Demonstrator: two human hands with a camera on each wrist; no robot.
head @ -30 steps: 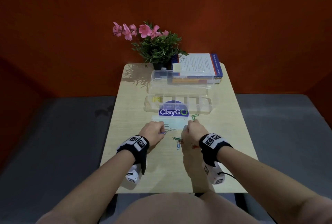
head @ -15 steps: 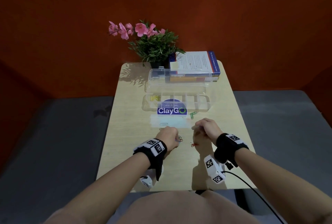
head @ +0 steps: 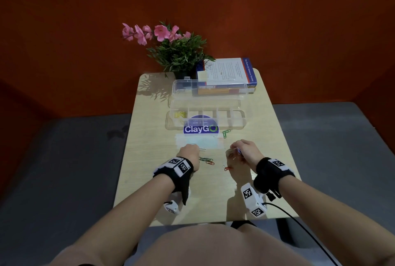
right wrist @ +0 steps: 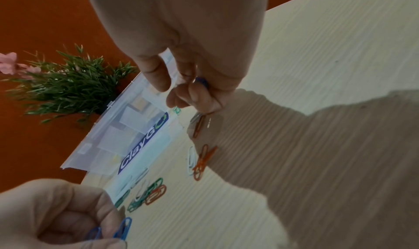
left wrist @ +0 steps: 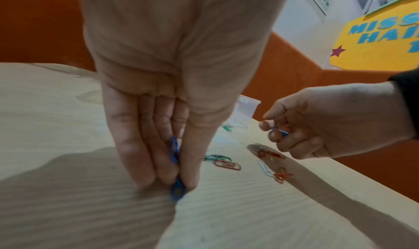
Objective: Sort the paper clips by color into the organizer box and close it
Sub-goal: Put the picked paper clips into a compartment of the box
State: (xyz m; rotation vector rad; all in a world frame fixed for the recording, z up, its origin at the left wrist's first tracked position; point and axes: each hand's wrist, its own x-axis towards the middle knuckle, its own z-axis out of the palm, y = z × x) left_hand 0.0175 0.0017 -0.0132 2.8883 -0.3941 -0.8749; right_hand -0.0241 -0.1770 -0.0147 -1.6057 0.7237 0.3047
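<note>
The clear organizer box (head: 239, 125) lies open mid-table, with yellow clips (head: 180, 114) in its leftmost compartment. My left hand (head: 189, 152) pinches blue paper clips (left wrist: 175, 190) between thumb and fingers, their lower end against the tabletop. My right hand (head: 243, 150) is raised above the table and pinches a blue clip (left wrist: 281, 131). Between the hands lie green and red clips (head: 206, 160). More red clips (head: 226, 168) and a white one (right wrist: 190, 160) lie under the right hand. Two green clips (head: 226, 133) sit by the box's front.
A blue ClayGo label and pale sheet (head: 201, 130) lie in front of the box. A potted plant with pink flowers (head: 177, 52) and a stack of books (head: 226, 73) stand at the table's far edge. An orange wall surrounds the table.
My right hand has lifted off the table and swung right, holding a blue clip. My left hand shifted right toward the green and red clips, and the head view drifted slightly.
</note>
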